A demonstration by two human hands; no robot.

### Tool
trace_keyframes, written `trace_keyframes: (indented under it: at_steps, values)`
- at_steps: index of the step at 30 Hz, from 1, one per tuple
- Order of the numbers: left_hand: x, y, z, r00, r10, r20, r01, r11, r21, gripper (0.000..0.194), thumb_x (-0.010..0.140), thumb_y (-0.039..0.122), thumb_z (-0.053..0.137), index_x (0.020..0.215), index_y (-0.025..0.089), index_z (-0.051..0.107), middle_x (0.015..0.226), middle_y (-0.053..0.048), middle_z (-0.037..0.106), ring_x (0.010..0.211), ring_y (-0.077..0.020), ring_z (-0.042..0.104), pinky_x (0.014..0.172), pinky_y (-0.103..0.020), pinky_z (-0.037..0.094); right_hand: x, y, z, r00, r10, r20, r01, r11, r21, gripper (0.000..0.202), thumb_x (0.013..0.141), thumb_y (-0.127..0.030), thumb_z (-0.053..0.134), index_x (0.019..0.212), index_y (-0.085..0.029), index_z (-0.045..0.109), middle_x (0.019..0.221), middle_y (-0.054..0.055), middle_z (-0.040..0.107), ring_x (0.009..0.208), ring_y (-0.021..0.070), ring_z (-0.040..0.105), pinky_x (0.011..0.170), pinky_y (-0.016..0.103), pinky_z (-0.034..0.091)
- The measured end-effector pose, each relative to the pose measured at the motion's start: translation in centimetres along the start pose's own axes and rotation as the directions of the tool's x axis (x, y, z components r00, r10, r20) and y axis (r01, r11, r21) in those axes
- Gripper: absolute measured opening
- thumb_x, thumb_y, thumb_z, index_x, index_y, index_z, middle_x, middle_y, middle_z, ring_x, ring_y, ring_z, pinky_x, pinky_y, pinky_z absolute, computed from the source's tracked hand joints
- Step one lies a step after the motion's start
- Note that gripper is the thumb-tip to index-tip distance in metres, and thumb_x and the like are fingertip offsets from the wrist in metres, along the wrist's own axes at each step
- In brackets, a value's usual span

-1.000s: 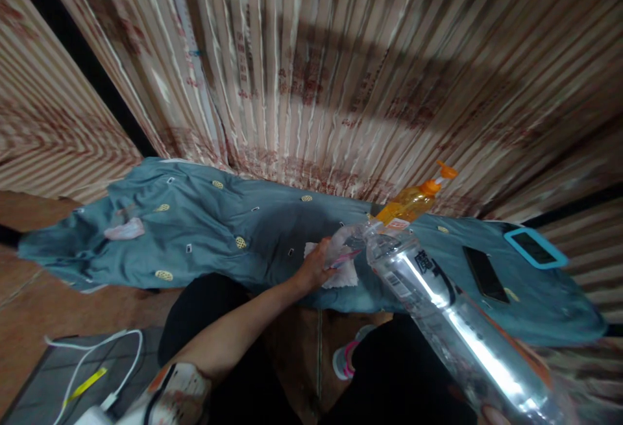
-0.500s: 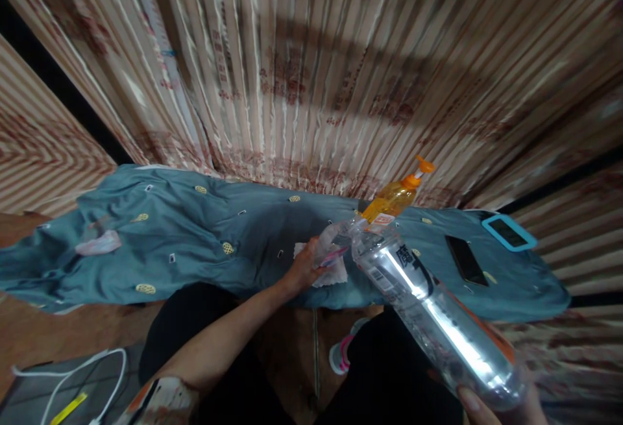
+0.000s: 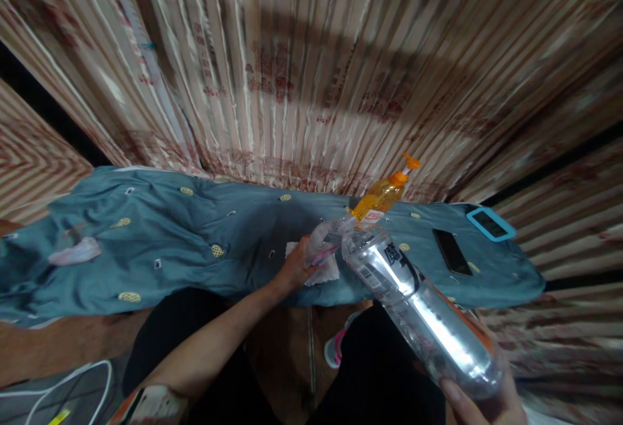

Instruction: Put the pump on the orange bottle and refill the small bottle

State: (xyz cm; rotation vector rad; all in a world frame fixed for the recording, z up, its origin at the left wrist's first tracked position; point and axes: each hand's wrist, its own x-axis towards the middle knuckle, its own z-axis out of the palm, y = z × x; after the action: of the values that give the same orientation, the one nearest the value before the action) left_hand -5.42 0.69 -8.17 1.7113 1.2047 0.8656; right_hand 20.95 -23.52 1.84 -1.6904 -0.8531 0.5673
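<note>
My right hand [image 3: 487, 399] grips the base end of a large clear plastic bottle [image 3: 423, 315] with a silver label. The bottle lies tilted, its neck pointing up and left at a small clear plastic cup [image 3: 321, 243]. My left hand [image 3: 296, 263] is closed around that cup, which has some pink on it. Bottle neck and cup rim overlap in view; I cannot tell whether they touch or whether liquid flows. Below the cup lies a white tissue [image 3: 326, 272]. Behind the two stands an orange pump bottle [image 3: 377, 201] holding yellow-orange liquid.
A patterned teal cloth [image 3: 243, 237] covers the long surface before me. On its right are a dark phone [image 3: 451, 252] and a blue-framed device [image 3: 490, 224]. At the left lies a pale crumpled item [image 3: 75, 252]. Striped curtains [image 3: 292, 87] hang close behind.
The whole view has shifted slightly, so things sit a little further left. Both hands keep their hold, and bottle and cup stay in nearly the same position to each other.
</note>
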Motion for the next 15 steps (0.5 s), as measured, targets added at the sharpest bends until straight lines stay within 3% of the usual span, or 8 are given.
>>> trace_keyframes:
  at_steps: [5, 9, 11, 15]
  values:
    - [-0.1, 0.1, -0.4, 0.999, 0.033, -0.011, -0.033, 0.999, -0.016, 0.066, 0.079, 0.025, 0.086, 0.139, 0.025, 0.057, 0.135, -0.012, 0.074, 0.126, -0.0322, 0.073, 0.113, -0.049, 0.059, 0.8, 0.9, -1.2, 0.990, -0.098, 0.105, 0.103, 0.994, -0.047, 0.095, 0.080, -0.053, 0.090, 0.160, -0.024, 0.048, 0.158, 0.013, 0.056, 0.142, 0.0337, 0.058, 0.105, 0.034, 0.059]
    - [0.0, 0.0, -0.4, 0.999, 0.031, 0.005, -0.031, 0.999, -0.017, 0.067, 0.080, 0.025, 0.085, 0.140, 0.025, 0.056, 0.135, -0.013, 0.074, 0.129, -0.0335, 0.072, 0.116, -0.051, 0.057, 0.7, -1.1, 0.4, 0.975, -0.180, 0.127, 0.189, 0.980, -0.059, 0.117, 0.063, -0.064, 0.097, 0.160, -0.021, 0.048, 0.148, 0.018, 0.062, 0.140, 0.0450, 0.058, 0.105, 0.049, 0.060]
    - [0.1, -0.2, -0.2, 1.000, 0.022, 0.002, -0.022, 1.000, -0.007, 0.068, 0.079, 0.024, 0.085, 0.140, 0.024, 0.055, 0.137, -0.014, 0.073, 0.129, -0.0341, 0.072, 0.116, -0.052, 0.057, 0.6, -1.9, 1.3, 0.969, -0.208, 0.136, 0.216, 0.975, -0.048, 0.122, 0.057, -0.067, 0.099, 0.159, -0.021, 0.050, 0.145, 0.018, 0.064, 0.141, 0.0465, 0.057, 0.108, 0.052, 0.058]
    - [0.2, -0.5, -0.1, 0.999, 0.034, -0.004, -0.034, 0.999, -0.008, 0.074, 0.076, 0.024, 0.086, 0.142, 0.023, 0.054, 0.140, -0.013, 0.071, 0.131, -0.0352, 0.070, 0.118, -0.054, 0.056, 0.3, -2.1, 1.8, 0.966, -0.216, 0.139, 0.222, 0.975, -0.029, 0.123, 0.056, -0.067, 0.100, 0.159, -0.022, 0.050, 0.146, 0.017, 0.064, 0.142, 0.0467, 0.056, 0.109, 0.052, 0.058]
